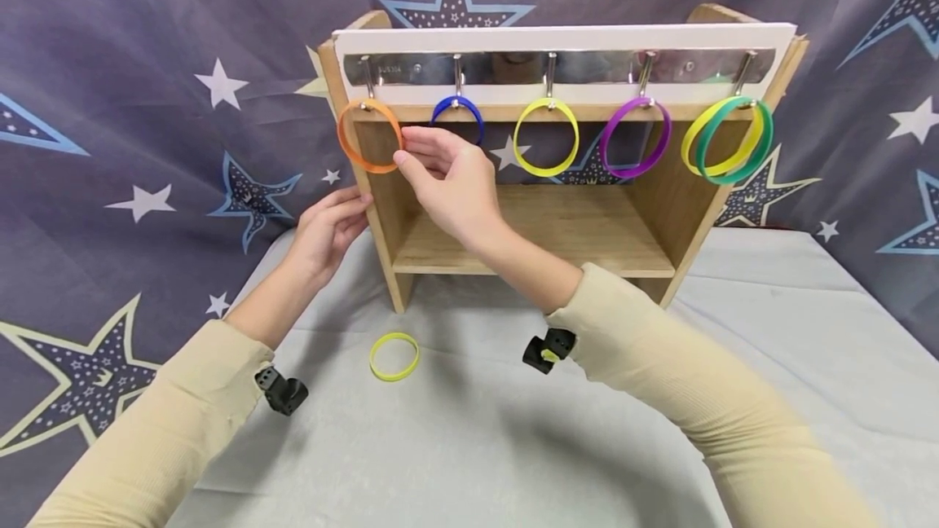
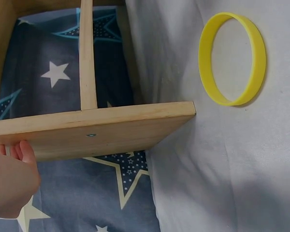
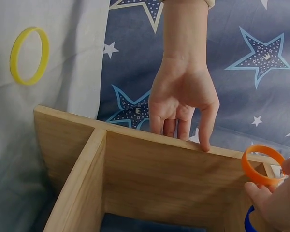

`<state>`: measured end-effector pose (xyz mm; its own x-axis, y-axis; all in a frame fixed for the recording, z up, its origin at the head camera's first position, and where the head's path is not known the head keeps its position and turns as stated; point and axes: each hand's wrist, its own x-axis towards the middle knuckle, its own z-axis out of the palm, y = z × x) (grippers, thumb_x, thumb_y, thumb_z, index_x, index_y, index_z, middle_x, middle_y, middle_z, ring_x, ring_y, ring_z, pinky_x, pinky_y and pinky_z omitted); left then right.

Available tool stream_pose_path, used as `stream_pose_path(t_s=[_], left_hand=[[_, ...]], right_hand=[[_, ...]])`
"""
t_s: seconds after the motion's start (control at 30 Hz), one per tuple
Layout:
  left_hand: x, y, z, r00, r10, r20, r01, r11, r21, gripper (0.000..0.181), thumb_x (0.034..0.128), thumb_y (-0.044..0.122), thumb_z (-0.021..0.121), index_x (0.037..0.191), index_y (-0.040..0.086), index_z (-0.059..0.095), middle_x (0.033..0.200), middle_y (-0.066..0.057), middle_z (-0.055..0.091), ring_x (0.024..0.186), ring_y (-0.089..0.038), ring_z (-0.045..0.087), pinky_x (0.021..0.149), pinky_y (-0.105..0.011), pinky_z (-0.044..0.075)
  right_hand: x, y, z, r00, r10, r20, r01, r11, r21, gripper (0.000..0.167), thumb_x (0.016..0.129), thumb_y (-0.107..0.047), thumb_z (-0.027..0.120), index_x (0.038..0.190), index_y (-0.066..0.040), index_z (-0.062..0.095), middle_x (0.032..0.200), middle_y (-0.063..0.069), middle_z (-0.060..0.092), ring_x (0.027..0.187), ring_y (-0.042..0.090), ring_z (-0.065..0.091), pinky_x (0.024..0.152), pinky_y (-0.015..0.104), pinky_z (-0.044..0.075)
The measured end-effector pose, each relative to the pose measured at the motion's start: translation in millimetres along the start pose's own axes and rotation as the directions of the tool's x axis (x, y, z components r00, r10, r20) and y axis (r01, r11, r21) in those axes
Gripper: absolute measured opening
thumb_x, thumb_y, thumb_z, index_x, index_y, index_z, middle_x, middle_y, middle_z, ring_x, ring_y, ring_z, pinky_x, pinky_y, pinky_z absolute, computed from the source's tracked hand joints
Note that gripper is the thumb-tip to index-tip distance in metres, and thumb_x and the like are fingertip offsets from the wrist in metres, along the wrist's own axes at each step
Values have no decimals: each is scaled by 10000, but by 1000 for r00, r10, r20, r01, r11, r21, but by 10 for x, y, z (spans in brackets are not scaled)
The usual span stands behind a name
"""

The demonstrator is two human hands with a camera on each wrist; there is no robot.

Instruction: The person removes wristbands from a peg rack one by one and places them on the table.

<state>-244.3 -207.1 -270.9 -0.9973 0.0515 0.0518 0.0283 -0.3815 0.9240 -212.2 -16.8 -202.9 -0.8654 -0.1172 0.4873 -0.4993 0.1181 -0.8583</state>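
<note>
An orange silicone wristband (image 1: 350,155) hangs on the leftmost hook of a metal hook rail (image 1: 506,68). My right hand (image 1: 462,186) pinches its right edge between thumb and fingers; the right wrist view also shows the orange wristband (image 3: 251,170) at the fingertips. Against the left side panel (image 2: 121,137) of the wooden shelf (image 1: 528,226) rests my left hand (image 1: 326,235), its fingers at the outer face and its thumb at the front edge (image 3: 204,130). Partly behind my right hand, a blue wristband (image 1: 480,122) hangs on the second hook.
Further right hang a yellow wristband (image 1: 575,149), a purple wristband (image 1: 667,137), and yellow (image 1: 685,149) and green (image 1: 770,133) wristbands together on the last hook. Another yellow wristband (image 1: 396,377) lies on the grey cloth (image 1: 455,455) before the shelf. Star-patterned fabric (image 1: 169,145) hangs behind.
</note>
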Motion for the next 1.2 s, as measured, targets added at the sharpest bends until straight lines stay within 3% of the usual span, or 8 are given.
stream_pose_path(t_s=[0.47,0.93,1.2], left_hand=[[18,3,-1,1000,2,3,-2,1000,-21,138,926,21,568,904,107,675,874,28,712,845,-55,678,816,-164,540],[-11,19,18,1000,13,-9,-13,1000,-5,245,943,9,527,847,151,702,838,56,711,812,-37,671,798,-160,534],[4,9,9,1000,12,-14,-12,1000,-6,195,934,20,548,871,131,696,864,49,708,828,-43,674,807,-159,537]], right_hand=[[26,26,5,999,-40,-34,41,999,24,220,880,-73,682,1081,15,680,1015,173,733,881,222,715,746,198,559],[24,13,56,995,-81,-54,81,997,-1,302,789,-111,785,1062,-19,693,895,153,720,784,181,696,710,189,562],[7,-25,59,994,-90,-59,94,994,59,259,801,-61,764,1037,18,692,878,192,717,747,192,700,652,199,559]])
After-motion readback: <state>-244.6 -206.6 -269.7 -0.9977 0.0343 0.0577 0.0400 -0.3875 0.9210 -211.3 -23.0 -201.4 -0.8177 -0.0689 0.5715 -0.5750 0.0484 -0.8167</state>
